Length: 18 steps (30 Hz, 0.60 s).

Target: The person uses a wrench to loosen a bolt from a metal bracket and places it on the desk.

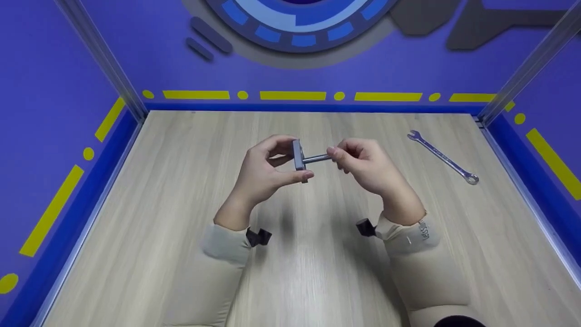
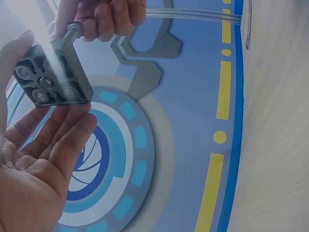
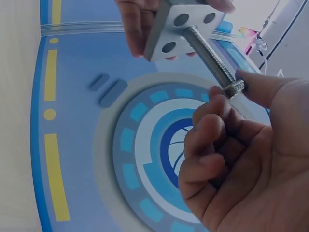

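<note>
Above the table my left hand (image 1: 263, 172) holds a square grey metal block (image 1: 297, 154) by its edges, between thumb and fingers. A threaded bolt (image 1: 317, 158) stands out of the block's middle and points to the right. My right hand (image 1: 365, 163) pinches the bolt's outer end with thumb and forefinger. The right wrist view shows the block's flat face (image 3: 171, 33) with round holes, and the long threaded shank (image 3: 207, 53) ending in a hex head (image 3: 234, 88). In the left wrist view, the block's recessed underside (image 2: 58, 72) shows a round end at its centre.
A combination wrench (image 1: 442, 158) lies on the wooden table (image 1: 290, 272) at the right. Blue panels with yellow marks (image 1: 292, 96) wall in the back and both sides. Small black cameras (image 1: 365, 227) sit at the wrists.
</note>
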Available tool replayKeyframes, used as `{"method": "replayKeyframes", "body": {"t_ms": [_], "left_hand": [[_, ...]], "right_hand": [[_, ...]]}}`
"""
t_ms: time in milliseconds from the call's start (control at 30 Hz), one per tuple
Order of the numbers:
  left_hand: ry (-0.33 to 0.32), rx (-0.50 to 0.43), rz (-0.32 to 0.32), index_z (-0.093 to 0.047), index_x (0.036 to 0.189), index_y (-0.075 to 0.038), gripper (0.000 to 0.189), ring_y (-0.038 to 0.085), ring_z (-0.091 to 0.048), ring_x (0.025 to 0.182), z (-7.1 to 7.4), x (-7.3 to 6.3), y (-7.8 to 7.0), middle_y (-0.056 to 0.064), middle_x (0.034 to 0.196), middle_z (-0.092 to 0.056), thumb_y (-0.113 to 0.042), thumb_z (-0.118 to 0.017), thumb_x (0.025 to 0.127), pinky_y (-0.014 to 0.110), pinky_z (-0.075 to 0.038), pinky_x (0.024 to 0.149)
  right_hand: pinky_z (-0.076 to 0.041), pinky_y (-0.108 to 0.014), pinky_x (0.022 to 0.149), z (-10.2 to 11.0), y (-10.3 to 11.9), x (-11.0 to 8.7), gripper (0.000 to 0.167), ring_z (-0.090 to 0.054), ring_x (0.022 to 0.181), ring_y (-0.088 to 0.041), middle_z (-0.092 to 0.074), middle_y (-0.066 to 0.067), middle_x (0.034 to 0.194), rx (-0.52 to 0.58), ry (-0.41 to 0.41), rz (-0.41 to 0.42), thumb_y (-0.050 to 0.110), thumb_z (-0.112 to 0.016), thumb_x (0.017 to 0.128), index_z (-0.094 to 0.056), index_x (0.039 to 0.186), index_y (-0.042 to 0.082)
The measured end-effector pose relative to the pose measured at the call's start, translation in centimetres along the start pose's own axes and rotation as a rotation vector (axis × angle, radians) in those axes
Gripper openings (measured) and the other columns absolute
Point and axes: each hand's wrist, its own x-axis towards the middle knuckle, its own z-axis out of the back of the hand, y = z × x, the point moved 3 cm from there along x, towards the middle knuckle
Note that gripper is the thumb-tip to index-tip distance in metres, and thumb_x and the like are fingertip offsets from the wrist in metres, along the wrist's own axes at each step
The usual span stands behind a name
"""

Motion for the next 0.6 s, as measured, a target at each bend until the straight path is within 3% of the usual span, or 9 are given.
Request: {"method": "replayKeyframes", "body": {"t_ms": [100,167,400,500,600], "left_hand": [[-0.003,-0.005,0.001,-0.075,0.136,-0.010,0.067,0.023,-0.076,0.122,0.15,-0.01,0.10,0.007,0.124,-0.077,-0.017,-0.107,0.078,0.031,-0.065,0.115],[-0.004,-0.008,0.000,-0.075,0.136,-0.010,0.067,0.023,-0.076,0.122,0.26,0.00,0.13,0.007,0.124,-0.077,-0.017,-0.107,0.078,0.032,-0.066,0.115],[0.003,-0.036,0.009,-0.074,0.137,-0.009,0.065,0.024,-0.076,0.122,0.35,-0.03,0.09,0.008,0.125,-0.077,-0.018,-0.106,0.080,0.033,-0.065,0.116],[0.003,-0.037,0.010,-0.075,0.136,-0.009,0.065,0.024,-0.076,0.123,0.35,-0.06,0.04,0.009,0.126,-0.077,-0.018,-0.106,0.080,0.033,-0.065,0.116],[0.001,-0.028,0.008,-0.075,0.136,-0.009,0.065,0.023,-0.076,0.123,0.34,-0.08,-0.03,0.009,0.126,-0.078,-0.018,-0.106,0.079,0.032,-0.065,0.116]], "right_hand": [[-0.049,-0.020,0.063,0.31,0.19,-0.17,0.011,-0.057,0.073,-0.010,-0.069,0.003,0.086,0.035,-0.026,0.045,0.012,-0.079,0.107,-0.080,0.105,0.001],[-0.049,-0.019,0.063,0.46,0.27,-0.25,0.010,-0.057,0.073,-0.009,-0.071,0.005,0.091,0.058,-0.053,0.096,0.005,-0.084,0.101,-0.081,0.110,0.000],[-0.051,-0.016,0.066,0.15,0.47,-0.16,0.018,-0.060,0.081,-0.009,-0.073,0.007,0.108,0.106,-0.099,0.353,-0.019,-0.085,0.087,-0.081,0.095,-0.004],[-0.051,-0.015,0.066,0.15,0.36,-0.12,0.018,-0.060,0.084,-0.008,-0.072,0.005,0.110,0.093,-0.085,0.374,-0.019,-0.085,0.086,-0.080,0.095,-0.003],[-0.052,-0.015,0.066,0.41,0.25,-0.21,0.031,-0.062,0.083,-0.009,-0.072,-0.001,0.119,0.084,-0.053,0.326,-0.015,-0.089,0.085,-0.081,0.113,-0.003]]}}
